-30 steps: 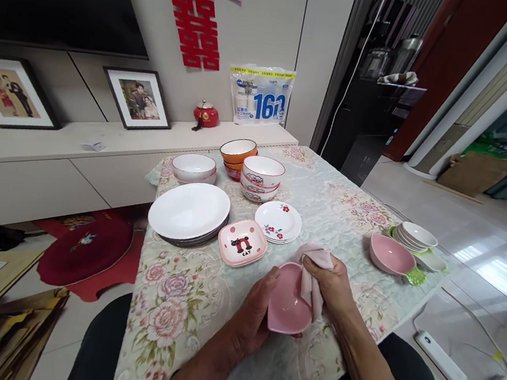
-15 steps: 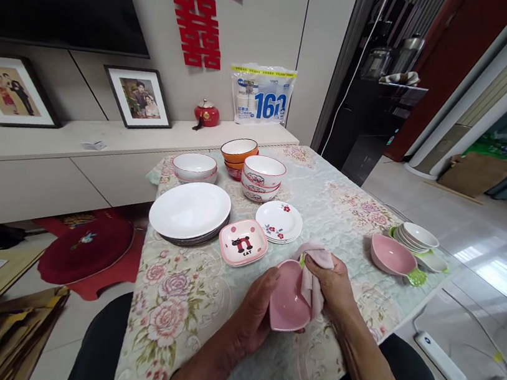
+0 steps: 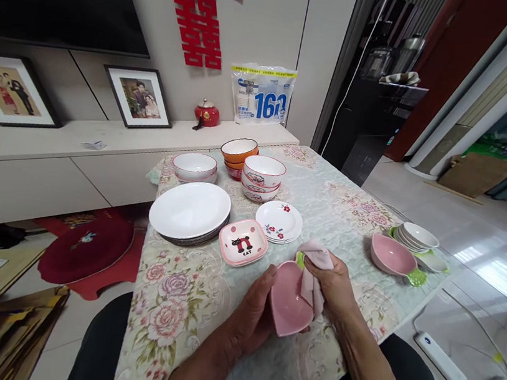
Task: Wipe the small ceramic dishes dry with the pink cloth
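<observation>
A pink, pointed bowl [image 3: 288,302] with a green leaf-shaped handle is held over the table's near side. My left hand [image 3: 255,310] grips it from the left and below, thumb on the rim. In my right hand [image 3: 332,283] is a bunched pale pink cloth [image 3: 316,262], pressed against the bowl's right side near the handle. Just beyond the bowl lie a square pink cat dish [image 3: 243,243] and a stack of small flowered plates [image 3: 279,220]. My right hand's fingers are partly hidden by the cloth.
Large white plates [image 3: 190,209] are stacked at the left, with white bowls [image 3: 263,177] and orange bowls [image 3: 238,152] behind. Another pink bowl [image 3: 392,257] sits by small white bowls [image 3: 419,236] near the table's right edge. A power strip [image 3: 441,360] lies on the floor.
The pink bowl has turned slightly, its pointed end now lower and nearer to me. More of the green handle shows beside the cloth. Both hands stay nearly in place.
</observation>
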A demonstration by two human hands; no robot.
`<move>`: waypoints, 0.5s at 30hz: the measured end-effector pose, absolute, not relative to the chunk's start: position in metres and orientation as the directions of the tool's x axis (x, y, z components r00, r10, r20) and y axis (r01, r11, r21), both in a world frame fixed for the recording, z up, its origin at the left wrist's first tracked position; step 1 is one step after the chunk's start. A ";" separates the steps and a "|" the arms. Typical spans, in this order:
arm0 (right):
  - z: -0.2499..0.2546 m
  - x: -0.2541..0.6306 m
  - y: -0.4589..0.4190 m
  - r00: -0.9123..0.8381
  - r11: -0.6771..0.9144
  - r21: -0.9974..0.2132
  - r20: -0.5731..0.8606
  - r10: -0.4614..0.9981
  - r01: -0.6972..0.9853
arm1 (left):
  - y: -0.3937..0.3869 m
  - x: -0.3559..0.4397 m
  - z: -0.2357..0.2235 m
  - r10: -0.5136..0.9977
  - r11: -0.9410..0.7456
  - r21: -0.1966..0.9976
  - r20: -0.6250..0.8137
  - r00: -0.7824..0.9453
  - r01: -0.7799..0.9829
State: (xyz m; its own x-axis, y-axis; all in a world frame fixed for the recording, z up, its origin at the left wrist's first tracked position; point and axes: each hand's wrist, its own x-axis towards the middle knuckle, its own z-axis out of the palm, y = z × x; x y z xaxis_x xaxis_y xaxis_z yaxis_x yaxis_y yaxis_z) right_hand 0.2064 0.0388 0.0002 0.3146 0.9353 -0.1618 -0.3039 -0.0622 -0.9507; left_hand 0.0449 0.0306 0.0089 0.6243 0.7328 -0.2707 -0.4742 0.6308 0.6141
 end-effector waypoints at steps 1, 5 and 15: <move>0.001 0.206 0.039 0.321 -0.062 -0.958 -0.154 0.934 -0.280 | 0.031 0.045 0.011 0.717 0.651 0.598 -0.284 0.636 -0.467; 0.009 0.204 0.036 0.230 -0.036 -0.997 -0.050 0.972 -0.065 | 0.033 0.046 0.016 0.727 0.658 0.588 -0.336 0.599 -0.470; 0.001 0.204 0.035 0.298 -0.077 -0.967 -0.150 0.943 -0.241 | 0.028 0.045 0.013 0.691 0.683 0.601 -0.345 0.635 -0.416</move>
State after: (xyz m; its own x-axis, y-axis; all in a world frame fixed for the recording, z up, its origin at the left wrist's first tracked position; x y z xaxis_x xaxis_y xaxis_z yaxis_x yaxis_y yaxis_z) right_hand 0.2042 0.0354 0.0010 0.2979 0.9428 -0.1495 -0.2410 -0.0773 -0.9674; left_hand 0.0452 0.0278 0.0127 0.6353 0.6910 -0.3448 -0.4164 0.6825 0.6007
